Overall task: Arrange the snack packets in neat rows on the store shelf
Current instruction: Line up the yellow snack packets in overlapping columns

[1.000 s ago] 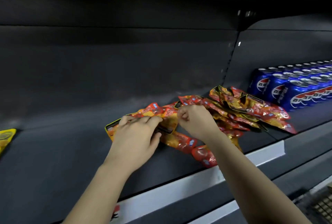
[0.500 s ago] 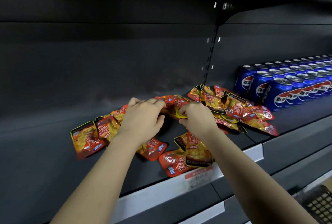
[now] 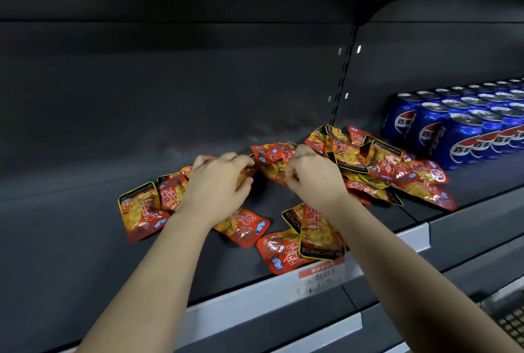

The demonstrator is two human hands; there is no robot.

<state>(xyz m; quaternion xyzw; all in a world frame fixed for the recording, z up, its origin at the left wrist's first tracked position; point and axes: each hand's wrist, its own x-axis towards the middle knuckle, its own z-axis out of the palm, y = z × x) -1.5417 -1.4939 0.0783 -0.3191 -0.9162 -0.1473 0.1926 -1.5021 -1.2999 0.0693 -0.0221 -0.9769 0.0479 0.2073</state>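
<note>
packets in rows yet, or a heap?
Heap: packets overlap at mixed angles across the shelf. Left hand and right hand each grip some.

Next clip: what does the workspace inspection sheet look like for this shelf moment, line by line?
Surface: dark store shelf, with a white price strip along its front edge.
Job's things: snack packets lie in a loose, overlapping heap, not in rows; the nearest ones reach the front edge.
Clutter: nothing seen.
Grips: left hand and right hand each curl their fingers on packets at the heap's middle.
Cables: nothing seen.
Surroundings: blue cans stand in rows to the right; slotted upright on the back wall; metal grille at lower right.
</note>
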